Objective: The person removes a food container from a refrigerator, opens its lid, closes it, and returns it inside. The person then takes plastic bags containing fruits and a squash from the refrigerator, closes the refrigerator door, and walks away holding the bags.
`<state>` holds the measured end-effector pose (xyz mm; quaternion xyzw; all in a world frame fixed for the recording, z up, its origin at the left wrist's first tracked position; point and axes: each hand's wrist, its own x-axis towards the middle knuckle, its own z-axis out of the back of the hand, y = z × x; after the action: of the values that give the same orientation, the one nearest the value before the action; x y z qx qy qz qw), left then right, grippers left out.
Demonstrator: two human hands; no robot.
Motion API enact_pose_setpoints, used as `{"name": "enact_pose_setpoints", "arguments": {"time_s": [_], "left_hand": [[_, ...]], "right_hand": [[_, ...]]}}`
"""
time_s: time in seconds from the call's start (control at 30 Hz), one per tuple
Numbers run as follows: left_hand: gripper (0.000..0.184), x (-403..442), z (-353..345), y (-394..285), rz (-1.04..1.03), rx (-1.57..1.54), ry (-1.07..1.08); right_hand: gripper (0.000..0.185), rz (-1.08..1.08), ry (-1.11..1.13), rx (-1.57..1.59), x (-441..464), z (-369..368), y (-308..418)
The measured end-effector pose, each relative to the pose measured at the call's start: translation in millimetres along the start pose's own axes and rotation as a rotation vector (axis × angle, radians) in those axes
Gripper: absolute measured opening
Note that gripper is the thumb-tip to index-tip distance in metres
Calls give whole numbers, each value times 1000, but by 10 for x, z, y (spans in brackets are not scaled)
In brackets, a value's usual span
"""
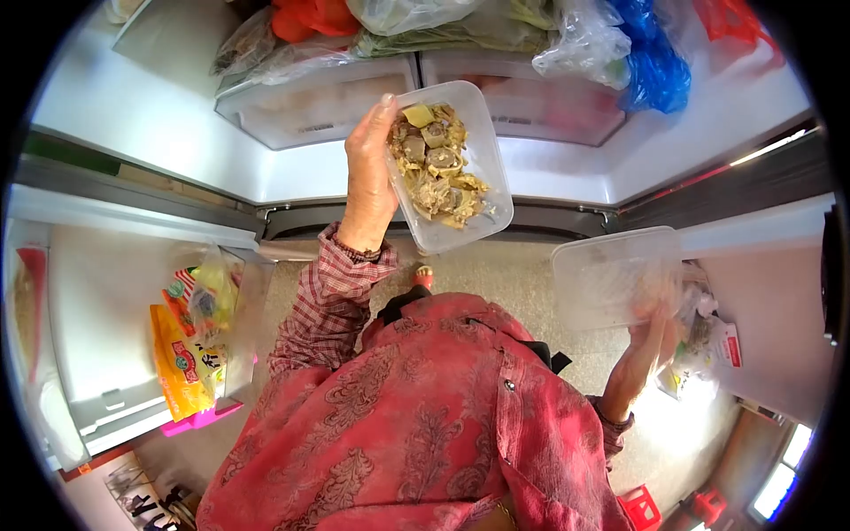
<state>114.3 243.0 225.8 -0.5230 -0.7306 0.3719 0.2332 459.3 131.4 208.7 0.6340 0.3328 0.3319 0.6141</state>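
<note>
My left hand (pixel 370 177) grips the left side of a clear plastic container (pixel 487 168), its thumb along the rim. Chunks of brownish-yellow food (pixel 436 164) lie in the container, which is open at the top. To the right, my right hand (pixel 653 332) holds a translucent rectangular lid (pixel 611 279) by its lower right part; some of the fingers show blurred through the plastic. Container and lid are apart, with the floor between them.
An open fridge surrounds me. Two clear drawers (pixel 319 108) sit ahead, below bagged food and a blue bag (pixel 653 62). The left door shelf holds a yellow packet (pixel 180 363); the right door shelf holds plastic bags (pixel 699 336). A red stool (pixel 639 509) stands lower right.
</note>
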Motion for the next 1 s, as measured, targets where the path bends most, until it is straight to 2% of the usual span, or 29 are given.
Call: {"name": "enact_pose_setpoints", "arguments": {"time_s": [0.23,0.43,0.93,1.0], "left_hand": [[39,-37,8,-111,12,-11,39],[45,-80,45,-185,182,-130,67],[48,-192,129,-130,219,-111,50],[49,-193,157,-128,266,-127,101]], "right_hand": [[26,-118,61,135,4,-41,-62],[25,-213,64,172,21,-81,-83],[25,-247,114,180,-19,-26,-205],[25,-249,132,192,-21,-20,-204]]}}
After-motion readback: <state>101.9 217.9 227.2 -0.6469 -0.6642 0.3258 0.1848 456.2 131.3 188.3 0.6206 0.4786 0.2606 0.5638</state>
